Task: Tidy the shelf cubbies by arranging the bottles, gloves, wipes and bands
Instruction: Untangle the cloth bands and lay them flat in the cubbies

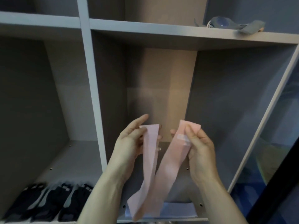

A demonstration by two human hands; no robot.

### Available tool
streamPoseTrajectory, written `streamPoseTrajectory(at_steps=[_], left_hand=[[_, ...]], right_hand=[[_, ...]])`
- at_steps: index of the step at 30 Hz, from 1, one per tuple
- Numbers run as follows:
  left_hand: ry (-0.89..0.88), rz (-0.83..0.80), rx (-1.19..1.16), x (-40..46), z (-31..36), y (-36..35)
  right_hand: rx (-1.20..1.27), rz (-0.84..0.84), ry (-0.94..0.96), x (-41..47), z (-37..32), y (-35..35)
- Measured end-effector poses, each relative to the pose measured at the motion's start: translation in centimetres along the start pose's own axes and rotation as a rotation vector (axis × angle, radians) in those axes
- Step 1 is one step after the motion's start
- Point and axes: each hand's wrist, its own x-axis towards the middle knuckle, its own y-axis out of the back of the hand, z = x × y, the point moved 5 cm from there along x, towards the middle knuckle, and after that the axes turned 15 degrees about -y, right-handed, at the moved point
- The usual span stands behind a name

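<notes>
**Pink band held up before the middle cubby**

The left hand [129, 139] and right hand [199, 143] each pinch an upper end of the pink band [160, 167], its loop hanging above the cubby floor [191, 180]. Black gloves [48, 202] lie in the cubby to the left.

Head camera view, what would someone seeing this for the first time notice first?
The eye lands on the pink band, held up in front of the middle cubby by both hands: the left hand pinches one end and the right hand the other, so it droops in a V between them. Next come the black gloves, laid in a row on the floor of the left cubby, and a grey item on the shelf above right.
</notes>
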Motion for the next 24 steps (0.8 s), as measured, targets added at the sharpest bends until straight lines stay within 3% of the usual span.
streamPoseTrajectory(at_steps=[8, 14, 24], left_hand=[[-0.093, -0.07, 0.028, -0.4, 0.2, -0.5], [-0.188, -0.079, 0.22, -0.4, 0.5, -1.1], [-0.198, -0.122, 0.342, -0.2, 1.0, -0.3]], right_hand=[[-0.19, -0.278, -0.115, -0.9, 1.9, -0.6], [-0.304, -0.19, 0.074, -1.3, 1.1, -0.7], [-0.53, -0.247, 0.275, -2.7, 0.1, -1.2]])
